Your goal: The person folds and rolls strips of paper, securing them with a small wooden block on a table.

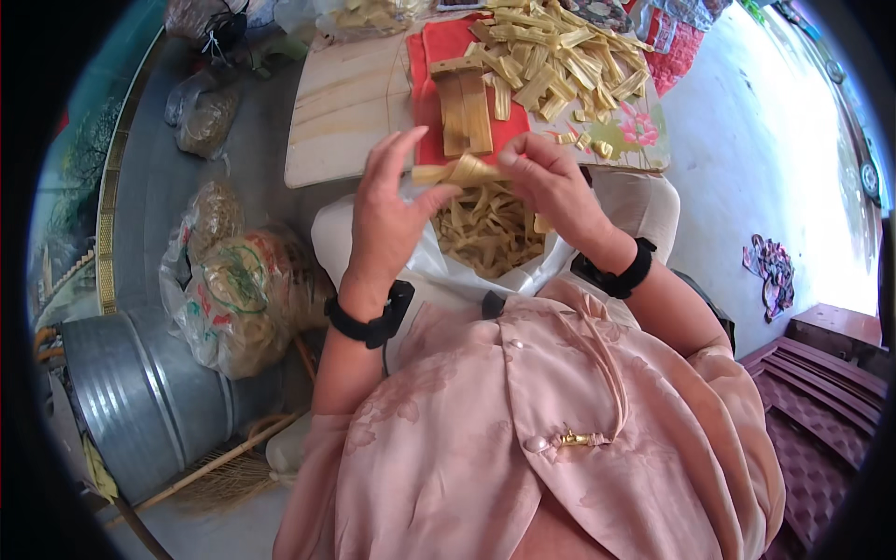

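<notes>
The yellow strip (465, 170) extends left from the right hand (554, 187), which pinches its right end. The left hand (385, 213) has fingers spread, thumb at the strip's near edge; contact cannot be confirmed.

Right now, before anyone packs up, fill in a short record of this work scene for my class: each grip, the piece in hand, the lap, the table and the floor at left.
Left grip: fingers spread, thumb close to the strip; contact unclear
Right grip: pinching the strip's right end
Piece in hand: pale yellow strip, folded or twisted mid-length
Lap: white bag, open, holding many yellowish strips
Table: red cloth, wooden block, heap of strips
Floor at left: filled plastic bag, metal drum
</notes>
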### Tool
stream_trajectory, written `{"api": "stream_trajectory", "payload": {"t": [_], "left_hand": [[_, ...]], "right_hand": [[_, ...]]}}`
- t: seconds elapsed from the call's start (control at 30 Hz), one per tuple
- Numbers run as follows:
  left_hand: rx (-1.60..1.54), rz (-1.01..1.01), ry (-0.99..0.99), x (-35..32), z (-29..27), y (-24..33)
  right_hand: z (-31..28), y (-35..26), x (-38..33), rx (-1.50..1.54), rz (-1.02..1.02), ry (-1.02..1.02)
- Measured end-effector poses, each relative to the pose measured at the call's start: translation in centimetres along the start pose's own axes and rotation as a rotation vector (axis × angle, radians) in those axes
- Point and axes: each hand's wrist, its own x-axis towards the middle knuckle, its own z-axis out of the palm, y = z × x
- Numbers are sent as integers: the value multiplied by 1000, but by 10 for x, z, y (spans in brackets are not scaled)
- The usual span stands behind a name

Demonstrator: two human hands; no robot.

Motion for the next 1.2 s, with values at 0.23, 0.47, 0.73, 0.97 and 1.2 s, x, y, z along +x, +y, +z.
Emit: {"api": "stream_trajectory", "payload": {"t": [0.23, 0.47, 0.73, 0.97, 1.2], "left_hand": [[113, 13, -314, -18, 27, 12], [374, 508, -152, -2, 19, -38], [-35, 82, -173, 12, 40, -63], [-996, -558, -311, 29, 35, -48], [-724, -491, -252, 40, 43, -59]], "right_hand": [[12, 37, 5, -62, -78, -87], [28, 25, -3, 51, -136, -131], [21, 22, 20, -136, -289, 43], [-7, 29, 51, -156, -206, 155], [-4, 13, 63, -211, -225, 184]]}}
